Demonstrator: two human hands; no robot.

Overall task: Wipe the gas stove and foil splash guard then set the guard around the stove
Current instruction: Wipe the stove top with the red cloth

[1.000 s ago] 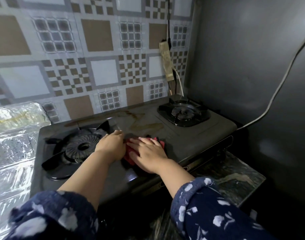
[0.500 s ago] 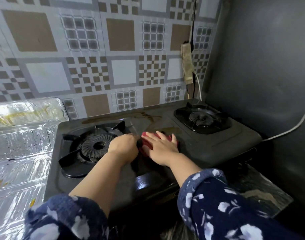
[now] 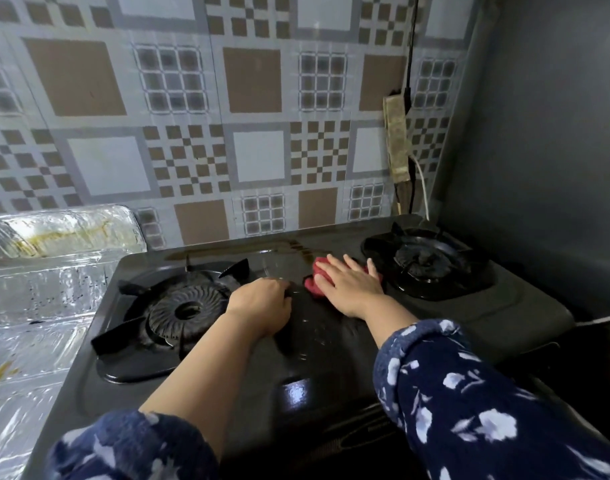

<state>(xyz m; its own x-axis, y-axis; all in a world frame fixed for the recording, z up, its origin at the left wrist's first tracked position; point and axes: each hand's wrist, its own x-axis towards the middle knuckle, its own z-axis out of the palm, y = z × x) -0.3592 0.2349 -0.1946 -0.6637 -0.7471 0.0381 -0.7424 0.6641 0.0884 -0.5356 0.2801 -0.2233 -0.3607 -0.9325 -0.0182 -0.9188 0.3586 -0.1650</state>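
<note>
While the right hand (image 3: 352, 289) presses flat on the soft red cloth (image 3: 315, 275) at the gas stove's (image 3: 331, 341) centre, the left hand (image 3: 262, 303) rests clenched beside it, and the flimsy, crease-prone foil splash guard (image 3: 36, 299) at nine o'clock probably wants holding by its edges.

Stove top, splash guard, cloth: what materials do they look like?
Stove top: looks like dark painted or enamelled metal, glossy, with a window glare and wet streaks.
Splash guard: thin aluminium foil, crinkled and mirror-bright, with yellowish stains.
Cloth: soft red fabric, bunched under the right hand; weave unclear.
</note>
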